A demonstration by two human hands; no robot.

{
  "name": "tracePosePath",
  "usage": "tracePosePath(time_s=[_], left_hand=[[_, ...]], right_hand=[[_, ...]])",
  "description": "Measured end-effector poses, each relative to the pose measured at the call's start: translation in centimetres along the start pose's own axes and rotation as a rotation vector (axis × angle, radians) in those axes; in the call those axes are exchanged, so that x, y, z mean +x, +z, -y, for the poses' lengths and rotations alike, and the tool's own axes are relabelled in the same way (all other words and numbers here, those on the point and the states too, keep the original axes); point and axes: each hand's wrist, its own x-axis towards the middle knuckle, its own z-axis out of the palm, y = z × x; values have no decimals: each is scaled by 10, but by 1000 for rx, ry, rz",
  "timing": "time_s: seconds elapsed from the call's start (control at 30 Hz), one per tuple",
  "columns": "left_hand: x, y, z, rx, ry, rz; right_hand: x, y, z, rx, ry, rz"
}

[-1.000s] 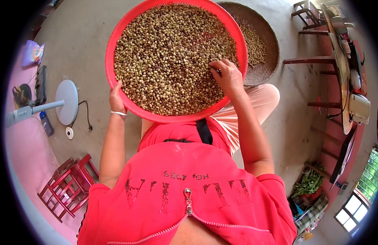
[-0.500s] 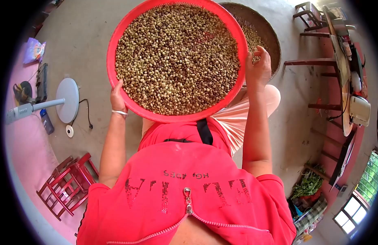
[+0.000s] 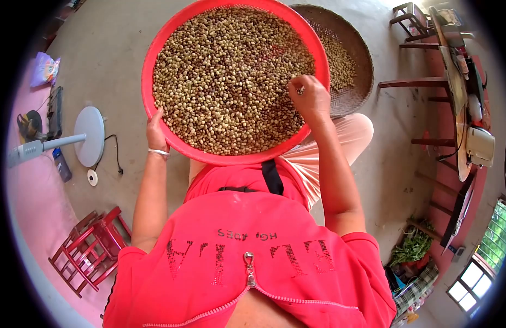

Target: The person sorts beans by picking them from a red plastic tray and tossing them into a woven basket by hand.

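Observation:
A round red tray point(image 3: 148, 82) rests tilted over my lap, filled with small brown and greenish beans point(image 3: 225, 82). My left hand point(image 3: 156, 131) grips its lower left rim, with the thumb on top. Over the tray's right side is my right hand point(image 3: 310, 99), thumb and forefinger curled together; whatever they pinch, if anything, is too small to name. Beyond the tray's right edge, partly covered by it, a dark woven basket point(image 3: 363, 65) on the floor holds paler beans point(image 3: 338, 63).
A white round-based stand point(image 3: 89, 136) and a red wooden stool point(image 3: 91, 249) are on the left. Along the right side stand a wooden table point(image 3: 454, 93), a bench and green leafy plants point(image 3: 411, 245). A purple packet point(image 3: 44, 70) is at upper left.
My right hand moved from the tray out over the woven basket with fingers parted, then came back over the tray's right side, fingers curled. My left hand has stayed on the rim.

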Motion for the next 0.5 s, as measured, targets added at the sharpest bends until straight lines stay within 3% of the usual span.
tracePosePath(time_s=[0.07, 0.1, 0.2, 0.3, 0.37, 0.5], left_hand=[[5, -6, 5, -13, -3, -2], [7, -9, 8, -23, -5, -2], [9, -10, 11, -21, 12, -17], [6, -7, 6, -28, -39, 16], [7, -6, 5, -27, -33, 18], [8, -9, 5, -24, -7, 9]], right_hand=[[9, -15, -10, 71, 45, -213], [16, -24, -13, -46, 135, -341], [21, -41, -20, -117, 113, -488], [13, -33, -15, -7, 87, 18], [5, -15, -5, -133, -85, 69], [4, 6, -3, -110, -14, 138]])
